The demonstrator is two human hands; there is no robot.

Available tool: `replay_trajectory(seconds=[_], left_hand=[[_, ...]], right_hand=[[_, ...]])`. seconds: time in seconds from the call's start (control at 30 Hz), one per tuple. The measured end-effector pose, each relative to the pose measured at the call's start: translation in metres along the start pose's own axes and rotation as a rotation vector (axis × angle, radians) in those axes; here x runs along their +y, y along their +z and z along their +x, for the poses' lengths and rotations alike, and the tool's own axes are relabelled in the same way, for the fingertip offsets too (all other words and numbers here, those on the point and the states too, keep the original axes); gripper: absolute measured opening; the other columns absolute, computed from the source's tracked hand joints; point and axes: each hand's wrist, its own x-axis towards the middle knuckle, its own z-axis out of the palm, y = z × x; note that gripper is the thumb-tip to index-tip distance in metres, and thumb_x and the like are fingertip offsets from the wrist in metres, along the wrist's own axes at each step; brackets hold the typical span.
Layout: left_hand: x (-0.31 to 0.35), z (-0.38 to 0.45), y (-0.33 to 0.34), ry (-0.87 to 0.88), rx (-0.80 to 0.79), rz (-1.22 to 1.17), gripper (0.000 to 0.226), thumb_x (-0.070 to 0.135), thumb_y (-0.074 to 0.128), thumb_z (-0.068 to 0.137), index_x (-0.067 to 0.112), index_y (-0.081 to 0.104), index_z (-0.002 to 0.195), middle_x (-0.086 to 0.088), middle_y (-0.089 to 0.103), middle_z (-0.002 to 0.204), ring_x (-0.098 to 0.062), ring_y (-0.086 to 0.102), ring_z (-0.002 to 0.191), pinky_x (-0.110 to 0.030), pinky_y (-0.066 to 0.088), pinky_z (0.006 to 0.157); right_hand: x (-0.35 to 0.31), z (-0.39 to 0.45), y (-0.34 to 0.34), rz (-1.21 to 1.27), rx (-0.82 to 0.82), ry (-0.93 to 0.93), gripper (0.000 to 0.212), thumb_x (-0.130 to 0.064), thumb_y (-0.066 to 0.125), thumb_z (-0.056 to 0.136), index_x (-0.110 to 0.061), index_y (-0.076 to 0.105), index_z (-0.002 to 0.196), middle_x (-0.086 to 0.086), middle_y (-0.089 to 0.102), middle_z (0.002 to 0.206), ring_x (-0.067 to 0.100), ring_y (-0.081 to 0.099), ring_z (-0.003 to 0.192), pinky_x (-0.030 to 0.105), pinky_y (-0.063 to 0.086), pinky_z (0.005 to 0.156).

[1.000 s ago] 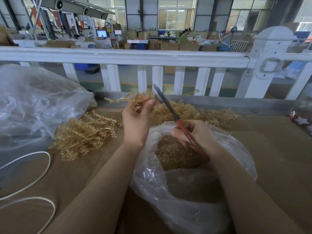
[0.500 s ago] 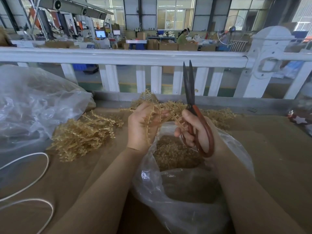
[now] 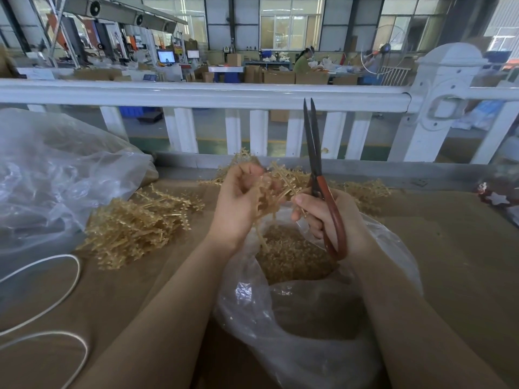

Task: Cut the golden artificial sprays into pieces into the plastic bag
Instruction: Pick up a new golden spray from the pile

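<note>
My left hand [image 3: 238, 203] grips a golden spray [image 3: 276, 192] above the mouth of the clear plastic bag [image 3: 306, 327]. One stem of the spray hangs down into the bag. My right hand [image 3: 330, 217] holds red-handled scissors [image 3: 318, 175], whose dark blades point straight up and are nearly together. Its thumb and forefinger touch the spray's right end. Cut golden pieces [image 3: 292, 256] fill the bottom of the bag. A pile of uncut golden sprays [image 3: 134, 228] lies on the table to the left, and more sprays [image 3: 362, 192] lie behind my hands.
The brown table [image 3: 449, 262] ends at a white railing [image 3: 202, 94] in front. A large crumpled clear bag [image 3: 56, 175] sits at the left. White cord [image 3: 50, 301] loops over the near left of the table. A small star ornament [image 3: 498, 199] lies at the far right.
The scissors swung from slanting left across the spray to pointing straight up. My left hand drew the spray in over the bag, and my right fingers came to touch it.
</note>
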Motion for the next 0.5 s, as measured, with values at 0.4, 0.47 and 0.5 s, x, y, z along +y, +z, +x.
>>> replay_trajectory(seconds=[0.4, 0.47, 0.5], left_hand=[[0.002, 0.002, 0.004, 0.536, 0.045, 0.541, 0.012, -0.001, 0.075, 0.08, 0.008, 0.067, 0.079, -0.004, 0.07, 0.08, -0.023, 0.068, 0.074, -0.046, 0.056, 0.067], [0.001, 0.004, -0.002, 0.77, 0.075, 0.774, 0.008, 0.0, 0.074, 0.077, 0.006, 0.07, 0.078, -0.003, 0.069, 0.083, -0.022, 0.067, 0.076, -0.044, 0.055, 0.064], [0.001, 0.005, -0.003, 0.855, 0.054, 0.851, 0.007, -0.001, 0.075, 0.077, 0.005, 0.071, 0.077, -0.004, 0.069, 0.082, -0.022, 0.067, 0.076, -0.043, 0.054, 0.063]], right_hand=[[0.007, 0.002, 0.0, 0.006, 0.172, -0.071, 0.039, -0.047, 0.074, 0.084, -0.008, 0.074, 0.088, 0.015, 0.058, 0.067, 0.011, 0.037, 0.039, 0.021, 0.03, 0.037], [0.008, 0.003, 0.0, 0.025, 0.184, -0.088, 0.046, -0.05, 0.072, 0.085, -0.003, 0.071, 0.091, 0.008, 0.065, 0.073, 0.013, 0.037, 0.042, 0.023, 0.029, 0.038], [0.008, 0.003, 0.0, 0.036, 0.172, -0.09, 0.047, -0.05, 0.072, 0.085, -0.003, 0.071, 0.091, 0.006, 0.065, 0.073, 0.013, 0.038, 0.042, 0.024, 0.029, 0.038]])
